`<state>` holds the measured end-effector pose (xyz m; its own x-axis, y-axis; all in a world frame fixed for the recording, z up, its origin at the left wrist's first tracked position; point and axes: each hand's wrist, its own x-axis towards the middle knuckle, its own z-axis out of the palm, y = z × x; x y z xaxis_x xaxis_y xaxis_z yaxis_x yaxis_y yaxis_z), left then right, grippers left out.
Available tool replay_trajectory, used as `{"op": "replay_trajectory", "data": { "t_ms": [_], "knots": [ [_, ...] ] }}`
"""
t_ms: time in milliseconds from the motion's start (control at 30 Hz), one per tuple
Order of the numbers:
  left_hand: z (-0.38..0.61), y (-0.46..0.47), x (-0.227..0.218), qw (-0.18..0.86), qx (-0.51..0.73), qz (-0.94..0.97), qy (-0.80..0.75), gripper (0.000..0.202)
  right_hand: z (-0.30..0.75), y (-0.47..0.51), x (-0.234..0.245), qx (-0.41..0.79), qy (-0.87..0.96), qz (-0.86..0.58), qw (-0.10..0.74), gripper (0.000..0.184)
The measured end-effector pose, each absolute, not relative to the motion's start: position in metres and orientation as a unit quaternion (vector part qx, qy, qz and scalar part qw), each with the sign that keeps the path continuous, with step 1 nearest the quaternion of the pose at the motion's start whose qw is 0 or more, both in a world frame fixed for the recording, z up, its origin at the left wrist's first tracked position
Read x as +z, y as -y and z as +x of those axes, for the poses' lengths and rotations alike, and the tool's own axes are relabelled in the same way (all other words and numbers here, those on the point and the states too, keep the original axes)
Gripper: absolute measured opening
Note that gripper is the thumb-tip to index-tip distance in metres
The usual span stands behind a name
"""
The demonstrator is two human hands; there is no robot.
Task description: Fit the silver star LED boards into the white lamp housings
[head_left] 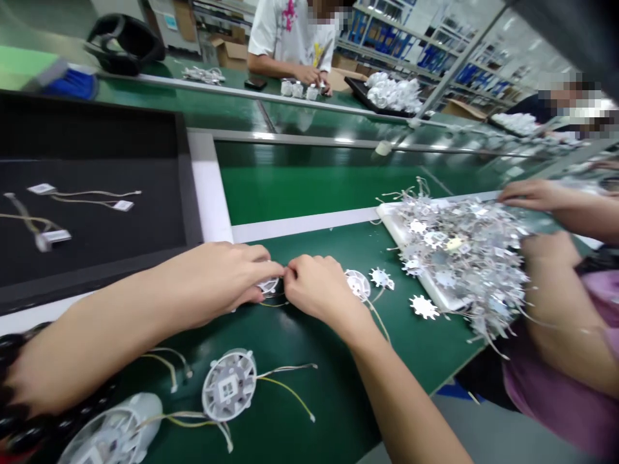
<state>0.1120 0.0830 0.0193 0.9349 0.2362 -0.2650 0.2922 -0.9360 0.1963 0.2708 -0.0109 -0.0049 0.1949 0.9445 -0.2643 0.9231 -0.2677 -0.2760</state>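
My left hand (232,278) is closed around the edge of a round white plastic housing (269,285), mostly covered by the fingers. Close beside it, my right hand (316,287) has its fingers pinched together at the housing's right side; what they grip is hidden. A thin wire runs below both hands. Another round housing (358,283) with wires lies just right of my right hand. Nearer me are a housing with a star-shaped board (229,386) and trailing wires, and a larger white housing (116,432) partly under my left forearm.
A white tray (438,290) heaped with wired star-shaped boards (459,251) stands right, with a co-worker's hands (536,193) at it. Loose boards (424,307) lie nearby. At left, a black tray (191,193) holds small wired parts. Another person (294,38) works across the green bench.
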Motion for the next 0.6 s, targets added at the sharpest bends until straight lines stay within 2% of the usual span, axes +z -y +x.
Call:
{"op": "replay_trajectory", "data": {
  "t_ms": [100, 267, 400, 467, 600],
  "knots": [
    [0.106, -0.089, 0.007, 0.086, -0.068, 0.988, -0.106, 0.036, 0.268, 0.011, -0.003, 0.172, 0.614, -0.77, 0.016, 0.032],
    [0.102, -0.093, -0.005, 0.096, -0.044, 0.991, -0.084, 0.039, 0.296, 0.034, 0.019, 0.106, 0.61, -0.785, 0.03, 0.036],
    [0.104, -0.087, -0.003, 0.095, -0.034, 0.99, -0.095, 0.038, 0.352, 0.08, 0.024, 0.029, 0.58, -0.812, 0.055, 0.052],
    [0.104, -0.085, -0.004, 0.101, -0.017, 0.99, -0.102, 0.036, 0.376, 0.102, 0.013, 0.013, 0.549, -0.834, 0.052, 0.048],
    [0.102, -0.084, -0.007, 0.115, 0.008, 0.987, -0.111, 0.034, 0.393, 0.125, -0.015, 0.008, 0.539, -0.838, 0.09, 0.029]
  ]
}}
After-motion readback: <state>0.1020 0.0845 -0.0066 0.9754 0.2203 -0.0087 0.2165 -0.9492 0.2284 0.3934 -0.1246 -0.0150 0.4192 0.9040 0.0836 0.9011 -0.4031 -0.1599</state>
